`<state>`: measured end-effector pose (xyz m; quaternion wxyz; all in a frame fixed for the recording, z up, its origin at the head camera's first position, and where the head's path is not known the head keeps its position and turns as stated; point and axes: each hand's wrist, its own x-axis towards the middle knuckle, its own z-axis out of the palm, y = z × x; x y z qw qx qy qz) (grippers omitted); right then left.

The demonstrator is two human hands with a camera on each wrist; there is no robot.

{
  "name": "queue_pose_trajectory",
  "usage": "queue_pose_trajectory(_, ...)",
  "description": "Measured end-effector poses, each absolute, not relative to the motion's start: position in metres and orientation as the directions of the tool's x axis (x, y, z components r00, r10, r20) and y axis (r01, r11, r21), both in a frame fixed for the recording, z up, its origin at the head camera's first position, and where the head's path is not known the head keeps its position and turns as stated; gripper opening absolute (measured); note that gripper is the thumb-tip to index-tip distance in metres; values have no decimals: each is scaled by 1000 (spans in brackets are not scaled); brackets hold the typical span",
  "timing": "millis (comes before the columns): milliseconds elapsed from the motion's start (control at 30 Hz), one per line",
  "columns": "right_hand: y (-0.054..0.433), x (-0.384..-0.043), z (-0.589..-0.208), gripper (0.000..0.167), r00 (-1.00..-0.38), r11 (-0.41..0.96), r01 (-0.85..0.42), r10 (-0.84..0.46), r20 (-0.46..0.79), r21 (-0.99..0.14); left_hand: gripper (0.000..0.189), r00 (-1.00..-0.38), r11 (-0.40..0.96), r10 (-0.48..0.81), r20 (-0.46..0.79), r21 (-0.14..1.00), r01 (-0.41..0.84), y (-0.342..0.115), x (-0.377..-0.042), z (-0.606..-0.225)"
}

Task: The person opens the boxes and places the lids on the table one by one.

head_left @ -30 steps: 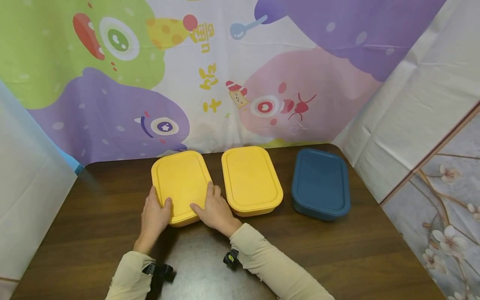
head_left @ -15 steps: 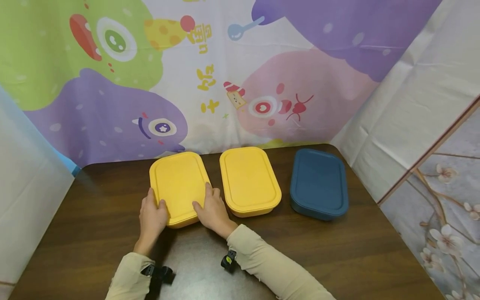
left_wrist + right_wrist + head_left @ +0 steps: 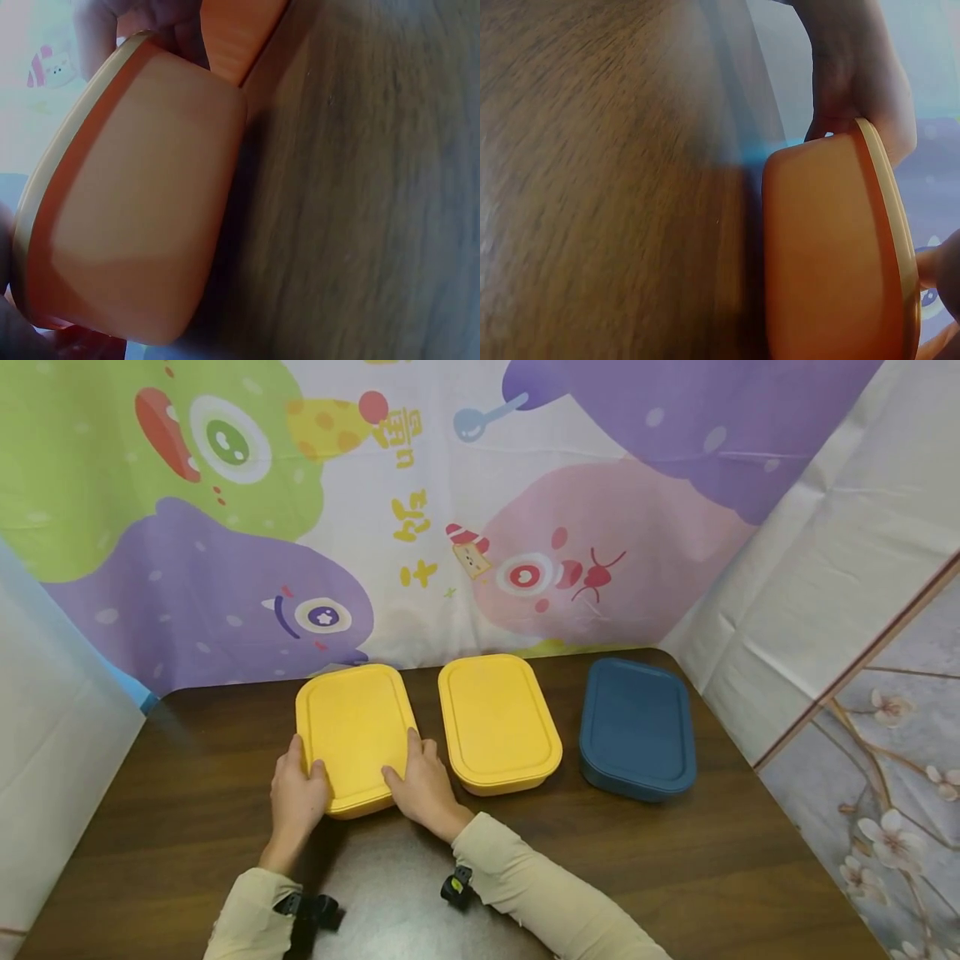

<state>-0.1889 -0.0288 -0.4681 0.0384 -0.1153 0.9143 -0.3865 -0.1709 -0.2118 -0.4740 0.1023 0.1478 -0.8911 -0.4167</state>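
Observation:
In the head view, a yellow lidded food box (image 3: pixel 358 727) lies at the left of a row of boxes, held between both hands. The left hand (image 3: pixel 296 797) grips its near left corner, thumb over the lid's edge and fingers along the side. On the opposite side the right hand (image 3: pixel 423 785) holds the near right part, with its thumb on the lid. Both wrist views show the box's orange-looking side wall (image 3: pixel 142 195) close up, under the rim of the lid (image 3: pixel 896 217). The lid is on, so the inside is hidden.
A second yellow lidded box (image 3: pixel 498 722) stands just right of the held one. Farther right is a dark blue lidded box (image 3: pixel 637 727). The brown wooden table (image 3: pixel 600 868) ends at a cartoon-printed curtain (image 3: pixel 420 610) behind the boxes.
The held yellow box has shifted slightly left, away from the second yellow box, and both hands have moved with it. The other two boxes stay in place.

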Motion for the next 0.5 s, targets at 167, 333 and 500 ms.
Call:
queue_pose_trajectory(167,-35,-186,-464,71,-968,668,-190,-251,22,-720,60,-934,612,-352,61,770,-180,-220,-169,-470)
queue_pose_trajectory(333,-40,-184,-462,70,-970,668,-180,-244,17,-722,59,-937,614,-343,67,770,-170,-227,-168,-467)
queue_pose_trajectory(500,-45,-181,-463,70,-968,667,-191,-251,25,-721,59,-937,615,-345,58,768,-179,-233,-166,-466)
